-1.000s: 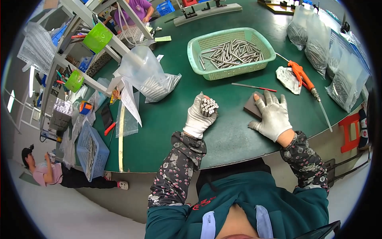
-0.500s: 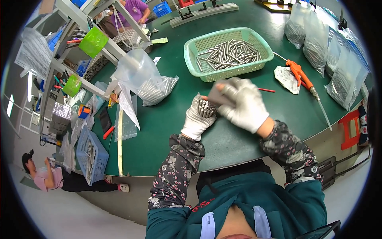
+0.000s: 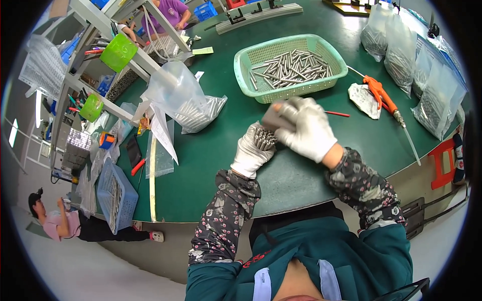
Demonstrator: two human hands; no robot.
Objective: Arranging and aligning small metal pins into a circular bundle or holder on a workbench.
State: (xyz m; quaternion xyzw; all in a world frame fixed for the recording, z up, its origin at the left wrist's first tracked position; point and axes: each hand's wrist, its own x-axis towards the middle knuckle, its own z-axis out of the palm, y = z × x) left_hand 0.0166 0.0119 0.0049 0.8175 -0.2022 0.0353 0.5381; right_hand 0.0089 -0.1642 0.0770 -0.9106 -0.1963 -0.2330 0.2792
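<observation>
My left hand (image 3: 251, 153), in a white glove, is shut around an upright bundle of short metal rods (image 3: 264, 139) just above the green table (image 3: 221, 145). Wearing the same kind of glove, my right hand (image 3: 306, 133) holds a flat dark grey block (image 3: 273, 116) against the top ends of the bundle; it is blurred. Behind both hands stands a green mesh basket (image 3: 301, 89) with several loose metal rods in it.
An orange-handled tool (image 3: 380, 95) and a red pen (image 3: 336, 114) lie to the right, near clear bags of rods (image 3: 437, 100). Another bag (image 3: 196, 108) and a rack with green cups (image 3: 118, 52) are left. A blue basket (image 3: 115, 195) and a person (image 3: 65, 226) are below the table edge.
My right hand lifted off the table with the grey block and came left onto the top of the rod bundle. My left hand stayed in place with the bundle.
</observation>
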